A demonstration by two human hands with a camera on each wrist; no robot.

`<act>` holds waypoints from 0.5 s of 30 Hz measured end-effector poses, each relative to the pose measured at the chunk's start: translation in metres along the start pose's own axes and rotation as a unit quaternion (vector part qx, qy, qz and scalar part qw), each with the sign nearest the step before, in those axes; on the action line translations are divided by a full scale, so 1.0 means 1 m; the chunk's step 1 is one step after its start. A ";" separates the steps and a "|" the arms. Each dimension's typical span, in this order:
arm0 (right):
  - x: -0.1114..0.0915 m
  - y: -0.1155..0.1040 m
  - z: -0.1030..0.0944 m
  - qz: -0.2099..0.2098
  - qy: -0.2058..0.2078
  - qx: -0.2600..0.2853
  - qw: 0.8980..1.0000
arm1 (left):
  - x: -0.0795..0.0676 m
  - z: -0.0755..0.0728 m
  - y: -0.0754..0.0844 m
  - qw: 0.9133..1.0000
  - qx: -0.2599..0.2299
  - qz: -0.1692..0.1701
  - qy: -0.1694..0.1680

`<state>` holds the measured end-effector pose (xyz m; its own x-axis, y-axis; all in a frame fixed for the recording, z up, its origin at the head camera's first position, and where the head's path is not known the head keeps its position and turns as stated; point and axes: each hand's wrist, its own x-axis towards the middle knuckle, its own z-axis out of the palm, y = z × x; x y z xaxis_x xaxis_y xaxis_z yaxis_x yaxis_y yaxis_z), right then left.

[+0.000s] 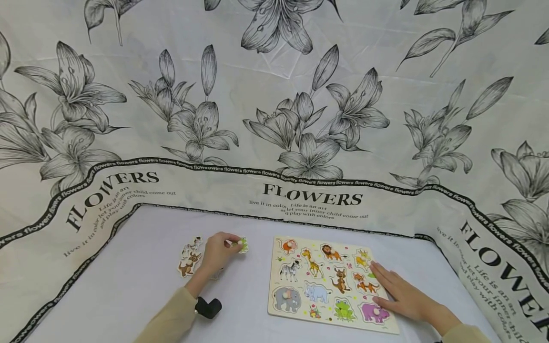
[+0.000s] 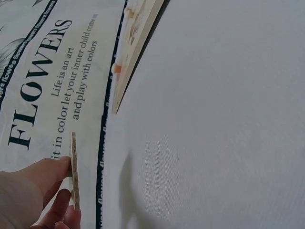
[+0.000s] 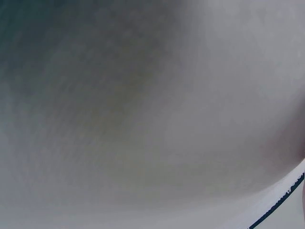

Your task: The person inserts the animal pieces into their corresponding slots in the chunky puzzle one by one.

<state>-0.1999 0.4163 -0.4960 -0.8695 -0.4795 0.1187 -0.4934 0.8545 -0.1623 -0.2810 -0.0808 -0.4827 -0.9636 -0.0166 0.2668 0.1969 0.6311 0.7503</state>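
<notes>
My left hand pinches a small green puzzle piece between thumb and fingers, raised off the table. In the left wrist view, that thin wooden piece is edge-on, so its picture is hidden. To the right lies a wooden animal puzzle board with a giraffe, zebra, frog and other animals on it. My right hand rests along the board's right edge, its fingers extended near the purple hippo. The right wrist view is mostly blurred.
A zebra piece and a kangaroo piece lie left of my left hand; another piece is partly hidden beneath it. White cloth covers the table, and a flower-printed curtain stands behind and at both sides.
</notes>
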 end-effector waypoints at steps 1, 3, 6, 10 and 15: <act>0.000 0.000 0.000 0.001 0.000 0.001 1.000 | -0.001 0.002 0.001 1.000 -0.002 0.004 0.000; 0.000 0.000 0.000 0.002 -0.002 0.004 1.000 | -0.002 0.006 0.004 1.000 -0.005 0.008 0.002; 0.000 0.001 0.000 0.003 -0.003 0.009 1.000 | -0.004 0.011 0.010 1.000 -0.011 0.013 0.001; 0.000 0.002 0.000 0.004 -0.004 0.008 1.000 | -0.007 0.017 0.020 1.000 -0.013 0.017 -0.005; 0.000 0.003 0.002 0.005 -0.006 0.006 1.000 | -0.013 0.024 0.032 0.999 -0.018 0.023 -0.014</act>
<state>-0.2013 0.4188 -0.4983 -0.8741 -0.4741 0.1061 -0.4858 0.8562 -0.1758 -0.2668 -0.0414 -0.4763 -0.9580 0.0343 0.2847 0.2471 0.6022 0.7591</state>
